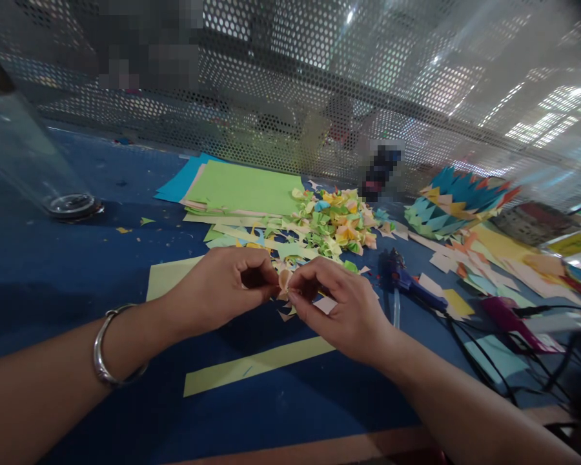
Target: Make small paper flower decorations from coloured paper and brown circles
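Between my two hands is a small peach paper flower (284,279), pinched from both sides by the fingertips. My left hand (223,281), with a silver bangle at its wrist, closes thumb and forefinger on its left edge. On the other side my right hand (341,303) grips it the same way. Just beyond lies a heap of small folded paper flowers (341,219) in green, yellow and peach. A pale yellow-green paper strip (256,367) rests on the blue table below my hands.
Coloured paper sheets (252,187) are stacked at the back. A tall clear bottle (33,148) stands left. To the right are a blue glue gun (411,284) with cords, a zigzag-edged paper crown (458,203) and paper scraps (489,258). A perforated metal screen (290,84) borders the far side.
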{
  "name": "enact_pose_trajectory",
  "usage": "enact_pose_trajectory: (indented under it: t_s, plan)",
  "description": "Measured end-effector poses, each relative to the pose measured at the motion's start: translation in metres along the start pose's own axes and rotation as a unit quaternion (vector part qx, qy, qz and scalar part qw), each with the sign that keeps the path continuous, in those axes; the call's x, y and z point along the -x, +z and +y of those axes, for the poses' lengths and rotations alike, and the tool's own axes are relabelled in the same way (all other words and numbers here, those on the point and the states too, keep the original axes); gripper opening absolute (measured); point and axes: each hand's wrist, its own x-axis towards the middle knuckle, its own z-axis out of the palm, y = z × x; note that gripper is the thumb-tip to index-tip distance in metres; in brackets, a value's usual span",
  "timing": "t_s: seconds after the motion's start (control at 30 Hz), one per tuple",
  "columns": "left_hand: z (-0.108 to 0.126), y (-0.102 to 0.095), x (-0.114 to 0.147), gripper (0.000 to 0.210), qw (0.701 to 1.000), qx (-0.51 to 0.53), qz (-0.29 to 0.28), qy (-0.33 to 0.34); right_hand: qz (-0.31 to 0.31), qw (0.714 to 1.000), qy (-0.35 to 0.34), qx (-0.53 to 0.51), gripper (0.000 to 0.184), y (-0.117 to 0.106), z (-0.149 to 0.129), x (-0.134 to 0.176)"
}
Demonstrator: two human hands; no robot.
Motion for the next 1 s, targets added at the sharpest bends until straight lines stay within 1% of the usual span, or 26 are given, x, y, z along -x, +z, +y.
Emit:
enact_pose_trajectory:
  t_s: [0.13,0.3,0.37,0.47,0.6,0.7,0.83,0.9,1.0]
  plan:
    - [-0.003,-0.001,-0.002,0.007,0.999,0.051,0.004,-0.012,0.018,1.0,0.023,-0.001,0.011,-0.003,0.001,0.002]
    - [-0.007,-0.002,-0.005,0.01,0.991,0.125,0.028,-0.028,0.029,0.999,0.035,0.003,0.015,-0.005,0.003,0.003]
    - [-0.009,-0.002,-0.005,0.012,0.982,0.182,0.035,-0.043,0.032,0.999,0.04,0.003,0.015,-0.005,0.004,0.003]
    - [-0.01,-0.001,-0.005,0.017,0.959,0.273,0.044,-0.069,0.034,0.998,0.055,-0.004,0.015,-0.004,0.004,0.002]
    - [-0.009,0.002,-0.005,0.019,0.938,0.332,0.04,-0.095,0.025,0.996,0.08,-0.019,0.013,-0.002,0.005,0.0]
    - [-0.008,0.004,-0.004,0.018,0.934,0.341,0.035,-0.104,0.03,0.995,0.088,-0.026,0.012,-0.001,0.005,-0.001]
    - [-0.003,0.005,-0.004,0.018,0.939,0.324,0.03,-0.109,0.04,0.994,0.1,-0.033,0.015,-0.002,0.003,0.0]
    - [-0.001,0.005,-0.004,0.017,0.947,0.301,0.026,-0.112,0.04,0.994,0.098,-0.038,0.016,-0.002,0.002,0.0]
    - [0.0,0.006,-0.003,0.015,0.963,0.25,0.017,-0.094,0.032,0.993,0.096,-0.052,0.019,-0.002,0.001,0.0]
